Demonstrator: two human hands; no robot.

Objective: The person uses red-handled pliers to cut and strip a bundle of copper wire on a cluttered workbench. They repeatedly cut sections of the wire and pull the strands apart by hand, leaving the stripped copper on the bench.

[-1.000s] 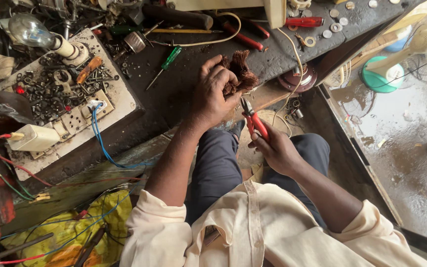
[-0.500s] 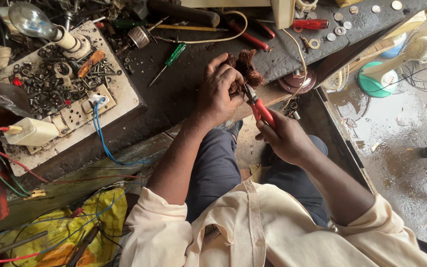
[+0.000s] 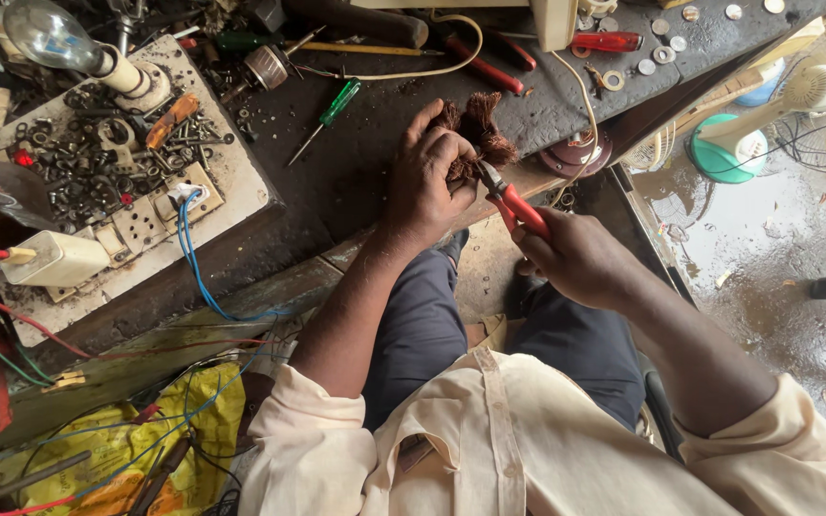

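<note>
My left hand (image 3: 429,182) grips a bundle of copper-brown winding wire (image 3: 482,124) at the front edge of the dark workbench (image 3: 356,162). My right hand (image 3: 576,256) holds red-handled pliers (image 3: 511,203), whose jaws touch the lower side of the wire bundle beside my left fingers. Both hands are over my lap, just below the bench edge. Part of the bundle is hidden inside my left fist.
A green screwdriver (image 3: 331,113), red-handled tools (image 3: 486,69), washers (image 3: 657,48) and a cream cable lie on the bench. At left a white board (image 3: 231,182) carries screws, a lamp bulb (image 3: 45,33) and blue wires. A table fan (image 3: 776,105) stands on the wet floor at right.
My right hand has lifted the pliers up and rightwards until the jaws meet the wire bundle. My left hand keeps its hold, shifted slightly right.
</note>
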